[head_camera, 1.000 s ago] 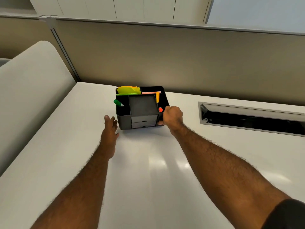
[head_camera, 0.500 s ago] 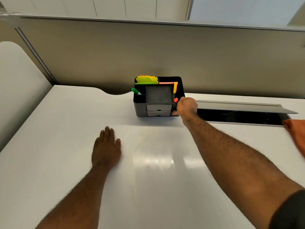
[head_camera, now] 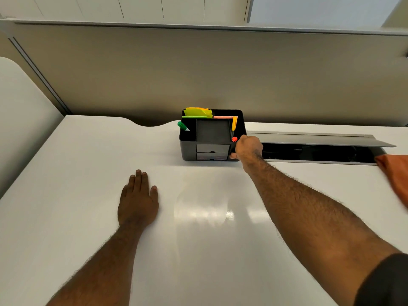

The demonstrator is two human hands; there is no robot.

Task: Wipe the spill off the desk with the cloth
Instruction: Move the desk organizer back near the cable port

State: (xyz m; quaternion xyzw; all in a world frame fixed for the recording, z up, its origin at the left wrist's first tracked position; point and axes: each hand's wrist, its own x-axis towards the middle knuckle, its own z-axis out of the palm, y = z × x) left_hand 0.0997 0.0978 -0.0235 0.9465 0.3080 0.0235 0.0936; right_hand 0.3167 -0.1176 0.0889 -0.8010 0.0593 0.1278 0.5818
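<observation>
An orange cloth (head_camera: 396, 177) lies at the right edge of the white desk (head_camera: 66, 195), partly cut off by the frame. No spill shows on the glossy desk surface. My right hand (head_camera: 248, 149) is closed around the right front corner of a black desk organizer (head_camera: 188, 149) near the back of the desk. My left hand (head_camera: 138, 199) rests flat on the desk, palm down, fingers apart, holding nothing.
The organizer holds yellow and green sticky notes (head_camera: 197, 112), a green marker (head_camera: 182, 125) and an orange pen (head_camera: 234, 124). An open cable tray (head_camera: 309, 152) with a raised grey lid is cut into the desk right of it. A beige partition (head_camera: 198, 74) stands behind.
The organizer has gone back and to the right, next to the cable tray, with my right hand on it. My left hand left it and came down flat on the desk.
</observation>
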